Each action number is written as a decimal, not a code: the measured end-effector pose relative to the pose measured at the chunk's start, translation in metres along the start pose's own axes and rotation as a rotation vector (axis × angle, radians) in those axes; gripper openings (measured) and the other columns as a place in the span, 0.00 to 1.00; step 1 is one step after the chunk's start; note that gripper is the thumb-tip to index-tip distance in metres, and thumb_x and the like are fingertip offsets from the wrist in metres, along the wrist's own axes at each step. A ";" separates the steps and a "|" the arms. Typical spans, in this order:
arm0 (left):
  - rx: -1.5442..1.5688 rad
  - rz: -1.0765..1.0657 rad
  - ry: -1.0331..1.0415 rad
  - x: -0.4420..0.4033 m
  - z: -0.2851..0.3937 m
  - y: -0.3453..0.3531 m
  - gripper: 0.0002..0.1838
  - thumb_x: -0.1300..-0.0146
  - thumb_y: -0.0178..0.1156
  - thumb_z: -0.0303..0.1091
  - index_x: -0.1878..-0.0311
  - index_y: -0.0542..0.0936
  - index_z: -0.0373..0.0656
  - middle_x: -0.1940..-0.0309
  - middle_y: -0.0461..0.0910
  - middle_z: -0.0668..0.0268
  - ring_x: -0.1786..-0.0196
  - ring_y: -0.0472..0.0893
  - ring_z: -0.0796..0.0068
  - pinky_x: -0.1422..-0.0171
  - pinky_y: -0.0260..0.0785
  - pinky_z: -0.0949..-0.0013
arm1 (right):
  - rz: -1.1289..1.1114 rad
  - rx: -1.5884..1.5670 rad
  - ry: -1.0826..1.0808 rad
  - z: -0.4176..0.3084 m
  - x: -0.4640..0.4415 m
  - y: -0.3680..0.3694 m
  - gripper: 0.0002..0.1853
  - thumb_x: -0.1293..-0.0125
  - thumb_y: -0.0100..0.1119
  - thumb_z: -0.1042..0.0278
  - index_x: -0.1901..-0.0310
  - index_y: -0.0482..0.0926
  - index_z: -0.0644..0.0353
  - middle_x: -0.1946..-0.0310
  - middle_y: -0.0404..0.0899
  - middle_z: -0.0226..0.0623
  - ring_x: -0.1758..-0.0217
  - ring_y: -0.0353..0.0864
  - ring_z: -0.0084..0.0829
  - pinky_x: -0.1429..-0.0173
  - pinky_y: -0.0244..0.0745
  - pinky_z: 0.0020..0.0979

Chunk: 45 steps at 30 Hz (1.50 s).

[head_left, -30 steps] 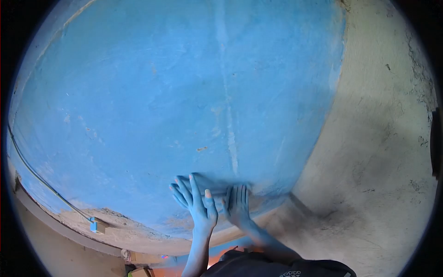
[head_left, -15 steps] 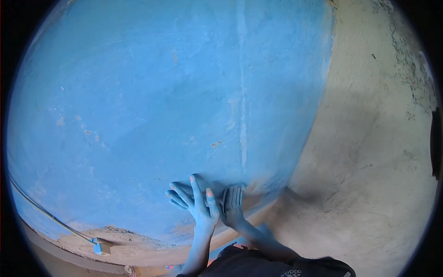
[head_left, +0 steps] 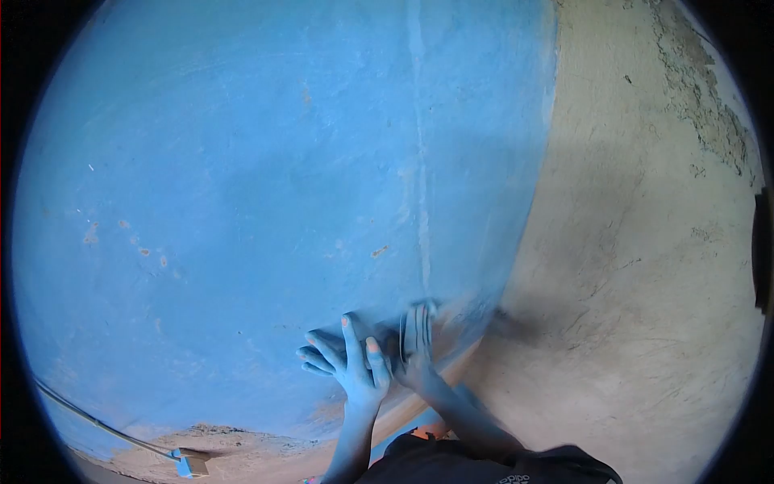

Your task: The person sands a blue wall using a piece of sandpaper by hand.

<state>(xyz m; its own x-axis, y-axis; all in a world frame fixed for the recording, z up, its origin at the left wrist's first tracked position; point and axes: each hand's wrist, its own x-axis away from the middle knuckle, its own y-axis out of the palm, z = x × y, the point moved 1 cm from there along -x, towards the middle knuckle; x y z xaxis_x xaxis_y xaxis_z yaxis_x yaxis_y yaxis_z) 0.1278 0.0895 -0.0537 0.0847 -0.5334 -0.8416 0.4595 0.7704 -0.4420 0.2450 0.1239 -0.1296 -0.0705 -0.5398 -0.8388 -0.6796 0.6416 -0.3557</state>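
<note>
My left hand (head_left: 352,365) is at the lower part of a blue painted wall (head_left: 266,202), fingers spread and fingertips at the surface. Beside it, my right hand (head_left: 417,343) lies against the wall with its fingers straight and close together. Along the inner side of the right fingers runs a thin dark edge, which looks like something flat under the hand, but I cannot make out what it is. Both hands look tinted blue. Near the right fingertips, a pale vertical streak (head_left: 422,218) comes down the wall.
To the right, the blue meets a bare greyish wall (head_left: 597,266) with rough, crumbling plaster (head_left: 709,105) higher up. A cable (head_left: 101,421) leads to a small box (head_left: 192,464) at the lower left. Chipped spots (head_left: 380,252) mark the blue paint.
My right hand has slid up and slightly right on the wall. My left hand sits slightly lower and to the right in view. The whole view has shifted a little.
</note>
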 end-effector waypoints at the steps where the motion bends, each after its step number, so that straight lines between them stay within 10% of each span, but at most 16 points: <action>1: -0.007 -0.002 0.008 0.000 -0.001 0.000 0.28 0.27 0.43 0.47 0.29 0.66 0.42 0.24 0.32 0.40 0.24 0.21 0.37 0.31 0.04 0.38 | -0.026 0.002 0.008 0.001 0.003 -0.001 0.35 0.30 0.48 0.61 0.30 0.51 0.78 0.30 0.47 0.71 0.25 0.42 0.67 0.25 0.38 0.62; 9: -0.034 0.002 0.054 -0.002 -0.002 0.003 0.27 0.27 0.43 0.46 0.30 0.67 0.43 0.24 0.32 0.42 0.25 0.20 0.37 0.32 0.03 0.38 | 0.155 -0.097 -0.017 -0.029 -0.167 -0.069 0.34 0.27 0.42 0.59 0.30 0.51 0.78 0.29 0.47 0.70 0.24 0.42 0.66 0.24 0.35 0.61; 17: -0.016 0.007 0.062 -0.001 -0.005 0.008 0.27 0.27 0.44 0.45 0.29 0.66 0.42 0.24 0.33 0.40 0.25 0.19 0.34 0.33 0.01 0.37 | -0.195 0.022 0.064 -0.012 0.037 0.006 0.35 0.31 0.46 0.61 0.32 0.52 0.82 0.31 0.48 0.72 0.25 0.41 0.68 0.26 0.37 0.65; 24: -0.007 0.000 0.078 -0.003 -0.004 0.005 0.27 0.27 0.43 0.45 0.29 0.66 0.43 0.24 0.33 0.40 0.26 0.19 0.33 0.33 0.02 0.36 | 0.052 -0.015 0.108 -0.030 -0.155 -0.062 0.35 0.26 0.39 0.57 0.29 0.47 0.78 0.28 0.42 0.68 0.23 0.38 0.64 0.23 0.31 0.59; 33: -0.014 -0.047 0.070 0.001 -0.011 0.005 0.27 0.25 0.40 0.46 0.29 0.66 0.44 0.24 0.34 0.42 0.26 0.20 0.33 0.33 0.03 0.35 | -0.398 0.022 0.094 0.023 0.063 0.033 0.34 0.29 0.47 0.60 0.32 0.54 0.79 0.32 0.51 0.73 0.27 0.46 0.73 0.27 0.41 0.65; 35: -0.025 -0.091 0.072 0.004 -0.011 0.001 0.27 0.25 0.40 0.47 0.29 0.65 0.44 0.23 0.34 0.43 0.25 0.20 0.33 0.33 0.04 0.35 | 0.053 0.023 -0.014 0.001 -0.035 -0.019 0.34 0.28 0.46 0.58 0.32 0.54 0.79 0.31 0.51 0.71 0.26 0.45 0.69 0.26 0.40 0.63; 39: 0.029 -0.124 0.037 0.004 0.000 -0.003 0.28 0.25 0.39 0.47 0.28 0.64 0.44 0.23 0.35 0.43 0.25 0.20 0.34 0.32 0.04 0.36 | 0.101 -0.006 0.022 -0.023 -0.129 -0.054 0.36 0.28 0.47 0.56 0.30 0.51 0.78 0.30 0.48 0.69 0.25 0.44 0.66 0.24 0.37 0.60; 45: 0.091 -0.172 0.029 0.006 0.001 -0.012 0.29 0.25 0.36 0.48 0.27 0.61 0.42 0.23 0.35 0.44 0.24 0.21 0.36 0.31 0.06 0.36 | -0.019 0.020 0.042 -0.010 0.024 0.017 0.34 0.29 0.48 0.60 0.31 0.53 0.78 0.30 0.50 0.69 0.26 0.46 0.68 0.25 0.39 0.62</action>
<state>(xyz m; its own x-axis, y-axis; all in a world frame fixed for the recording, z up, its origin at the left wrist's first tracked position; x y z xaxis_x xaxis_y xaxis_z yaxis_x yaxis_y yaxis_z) 0.1234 0.0765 -0.0535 -0.0274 -0.6433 -0.7651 0.5435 0.6328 -0.5515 0.2245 0.1163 -0.1511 -0.0882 -0.5744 -0.8138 -0.6663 0.6413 -0.3804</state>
